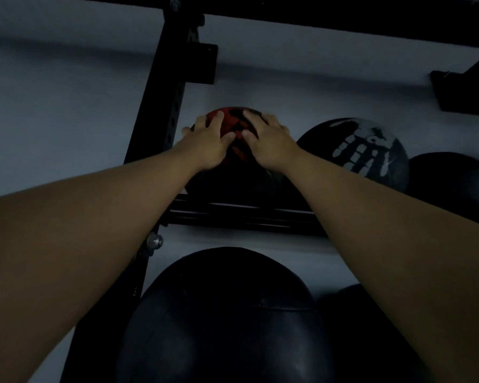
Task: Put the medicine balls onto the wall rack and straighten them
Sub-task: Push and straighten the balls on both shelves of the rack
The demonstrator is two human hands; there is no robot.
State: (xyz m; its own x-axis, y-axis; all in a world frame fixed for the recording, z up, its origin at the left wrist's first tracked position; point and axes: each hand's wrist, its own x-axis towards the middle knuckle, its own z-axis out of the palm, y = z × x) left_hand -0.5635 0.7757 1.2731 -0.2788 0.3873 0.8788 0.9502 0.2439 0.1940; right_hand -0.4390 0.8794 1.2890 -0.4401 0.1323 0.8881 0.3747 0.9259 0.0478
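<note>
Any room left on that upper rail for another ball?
Hardly. The red ball, under left hand and right hand, sits beside the upright; the white-print ball and a dark ball crowd its right. Bare room lies above the balls, below the top bar, and under the rails.

Arms outstretched, left grip (208,143), right grip (269,145) splayed

dim, bluish light throughout. a plain pale grey wall (67,106) fills the view, with a soft dark shadow band (53,47) crossing it at 10 o'clock.
</note>
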